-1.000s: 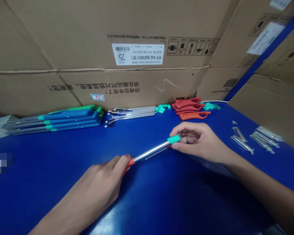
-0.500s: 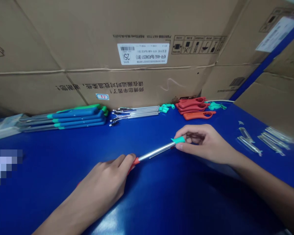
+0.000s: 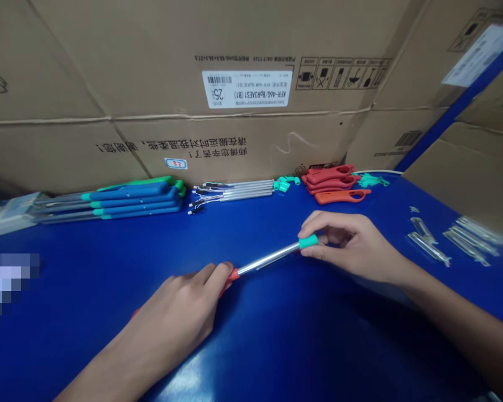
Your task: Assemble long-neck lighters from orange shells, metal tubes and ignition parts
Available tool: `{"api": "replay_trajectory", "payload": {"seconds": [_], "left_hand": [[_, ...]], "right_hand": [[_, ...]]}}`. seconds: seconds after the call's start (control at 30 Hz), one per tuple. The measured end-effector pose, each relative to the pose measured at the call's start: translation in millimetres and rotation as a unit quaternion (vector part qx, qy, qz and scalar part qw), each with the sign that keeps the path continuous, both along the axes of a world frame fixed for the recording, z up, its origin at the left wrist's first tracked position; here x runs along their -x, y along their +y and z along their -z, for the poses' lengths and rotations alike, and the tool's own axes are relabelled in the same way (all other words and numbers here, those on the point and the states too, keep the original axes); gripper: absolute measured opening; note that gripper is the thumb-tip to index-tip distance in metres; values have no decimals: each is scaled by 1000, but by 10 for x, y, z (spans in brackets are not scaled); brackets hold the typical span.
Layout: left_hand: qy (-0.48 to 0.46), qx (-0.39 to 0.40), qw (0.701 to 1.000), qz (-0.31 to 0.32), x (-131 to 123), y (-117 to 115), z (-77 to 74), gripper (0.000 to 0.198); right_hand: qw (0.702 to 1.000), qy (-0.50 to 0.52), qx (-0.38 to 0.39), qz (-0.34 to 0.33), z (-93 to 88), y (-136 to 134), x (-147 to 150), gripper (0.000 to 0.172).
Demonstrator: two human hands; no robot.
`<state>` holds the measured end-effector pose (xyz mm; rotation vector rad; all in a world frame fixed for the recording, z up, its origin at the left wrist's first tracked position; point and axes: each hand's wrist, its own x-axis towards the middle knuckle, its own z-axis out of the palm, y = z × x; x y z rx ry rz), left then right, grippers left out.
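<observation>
The grip of the right hand [image 3: 352, 245] pinches the teal cap [image 3: 308, 242] on the far end of the metal tube [image 3: 268, 259]. The left hand [image 3: 180, 318] is closed on the red handle [image 3: 233, 274], low over the desk [image 3: 276, 346] centre. The piece seems only partly assembled, as it lacks the sleeve of the blue pieces [image 3: 129, 201] at 10 o'clock.

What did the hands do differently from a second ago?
Very little. The right hand seems to have turned the teal cap a bit on the end of the silver tube; it looked flatter before. Nothing was picked up or let go. The left hand still holds the red handle down on the blue table, and the blue tools at the back stayed put.
</observation>
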<state>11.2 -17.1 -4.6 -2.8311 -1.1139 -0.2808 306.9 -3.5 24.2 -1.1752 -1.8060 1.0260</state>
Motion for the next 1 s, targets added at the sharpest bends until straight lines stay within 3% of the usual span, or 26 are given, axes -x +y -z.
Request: {"api": "replay_trajectory", "payload": {"seconds": [0.27, 0.4, 0.47, 0.6, 0.7, 0.83, 1.0], "left_hand": [[13, 13, 1000, -1, -6, -4, -12, 29], [3, 10, 1000, 6, -29, -21, -21, 29], [2, 13, 1000, 2, -30, -24, -21, 28], [-2, 41, 999, -8, 1, -15, -9, 24], [-13, 53, 998, -5, 37, -10, 9, 21], [-15, 63, 998, 1, 64, -22, 22, 15], [8, 56, 998, -5, 43, -39, -13, 21]], "right_hand": [[997, -60, 45, 4, -53, -8, 38, 32], [994, -90, 65, 5, -88, -35, 75, 52], [994, -93, 54, 13, -85, -42, 82, 50], [997, -67, 20, 20, -37, -18, 62, 24], [1000, -18, 8, 9, 9, 10, 39, 19], [1000, 7, 6, 10, 33, 20, 23, 20], [996, -70, 53, 11, 3, 4, 52, 32]]}}
